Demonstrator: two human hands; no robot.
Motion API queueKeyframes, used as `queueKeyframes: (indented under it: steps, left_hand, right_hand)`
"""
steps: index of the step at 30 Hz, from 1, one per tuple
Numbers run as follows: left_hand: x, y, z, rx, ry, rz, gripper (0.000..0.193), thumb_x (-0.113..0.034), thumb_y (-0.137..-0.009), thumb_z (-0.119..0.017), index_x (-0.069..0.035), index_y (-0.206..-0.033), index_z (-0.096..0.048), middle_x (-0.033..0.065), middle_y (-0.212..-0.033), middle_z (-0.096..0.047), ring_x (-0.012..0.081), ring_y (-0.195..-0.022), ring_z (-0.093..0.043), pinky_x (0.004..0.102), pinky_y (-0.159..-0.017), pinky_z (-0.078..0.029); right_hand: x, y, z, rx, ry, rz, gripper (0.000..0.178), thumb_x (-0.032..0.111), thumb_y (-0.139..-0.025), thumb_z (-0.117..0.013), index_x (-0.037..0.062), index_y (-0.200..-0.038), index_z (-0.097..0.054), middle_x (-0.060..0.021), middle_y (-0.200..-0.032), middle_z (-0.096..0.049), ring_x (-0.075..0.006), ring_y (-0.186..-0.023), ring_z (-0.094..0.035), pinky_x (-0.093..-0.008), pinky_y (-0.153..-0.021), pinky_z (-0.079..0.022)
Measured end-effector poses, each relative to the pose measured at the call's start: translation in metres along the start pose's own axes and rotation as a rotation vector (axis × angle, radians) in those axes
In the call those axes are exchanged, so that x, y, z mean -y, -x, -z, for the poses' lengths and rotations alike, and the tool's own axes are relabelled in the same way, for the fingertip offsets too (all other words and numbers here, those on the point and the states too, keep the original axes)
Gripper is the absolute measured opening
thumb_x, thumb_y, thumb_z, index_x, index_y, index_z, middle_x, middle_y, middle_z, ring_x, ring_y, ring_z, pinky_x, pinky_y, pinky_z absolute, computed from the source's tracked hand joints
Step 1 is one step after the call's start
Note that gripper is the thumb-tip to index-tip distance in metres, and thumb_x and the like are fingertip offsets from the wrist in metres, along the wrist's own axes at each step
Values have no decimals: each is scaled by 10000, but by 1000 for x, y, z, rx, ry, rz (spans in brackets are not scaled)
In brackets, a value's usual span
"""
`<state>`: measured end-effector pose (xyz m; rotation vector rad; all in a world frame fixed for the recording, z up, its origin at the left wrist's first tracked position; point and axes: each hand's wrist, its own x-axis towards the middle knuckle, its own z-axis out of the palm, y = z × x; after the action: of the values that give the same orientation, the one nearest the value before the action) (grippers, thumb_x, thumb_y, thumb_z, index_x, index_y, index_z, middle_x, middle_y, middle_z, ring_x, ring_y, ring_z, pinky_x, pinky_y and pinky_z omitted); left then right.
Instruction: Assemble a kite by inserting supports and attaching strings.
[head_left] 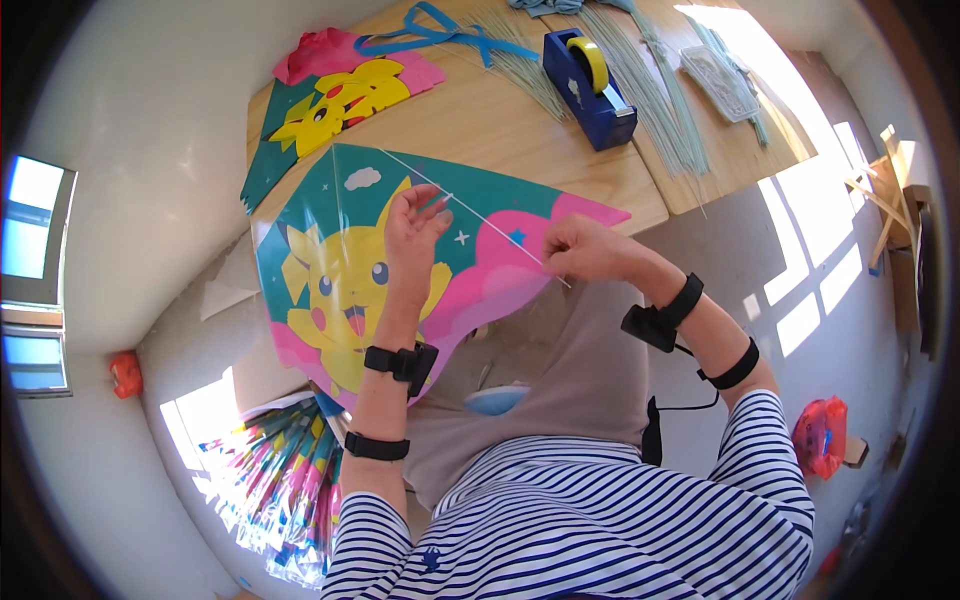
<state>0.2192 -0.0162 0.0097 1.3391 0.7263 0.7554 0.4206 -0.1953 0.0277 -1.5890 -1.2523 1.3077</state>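
Kite [350,270] overhangs the desk's [480,130] near edge; fingers of the right hand [585,250] pinch a thin rod [490,227]; the left hand's [412,240] curl loosely, grip unclear. Bending too hard could snap the rod; tape dispenser [600,115] and sticks [660,110] crowd the desk's right side, clear of both hands

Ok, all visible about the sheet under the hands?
The printed sheet looks like thin, glossy film: green, pink toward the bottom, with a white cloud and yellow cartoon figure. Printed side up, it lies partly on the table. A white rod crosses it diagonally; left hand and right hand are over it, contact unclear.
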Motion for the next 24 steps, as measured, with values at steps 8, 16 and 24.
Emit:
queueKeyframes:
  steps: [8,16,24]
  left_hand:
    - [19,-6,-8,42,6,103,198,58,-907,-626,6,-1097,-604,97,-1021,-704,185,-951,-700,286,-849,-566]
    - [21,-14,-13,70,-46,65,198,49,-907,-633,9,-1101,-627,96,-1007,-709,167,-895,-699,284,-826,-574]
    - [23,-32,-24,-4,-284,5,107,38,-889,-644,22,-993,-663,70,-878,-691,141,-744,-671,265,-694,-564]
  right_hand:
    - [-11,13,3,95,-56,-86,99,104,-812,-655,20,-765,-631,19,-638,-541,-67,-604,-515,-263,-540,-402]
    - [-16,9,4,91,-36,-69,96,96,-803,-649,5,-774,-636,0,-667,-584,-87,-628,-536,-283,-567,-424]
    - [-29,-5,17,-320,414,77,92,42,-770,-594,-15,-823,-643,-154,-734,-630,-311,-708,-634,-406,-618,-484]
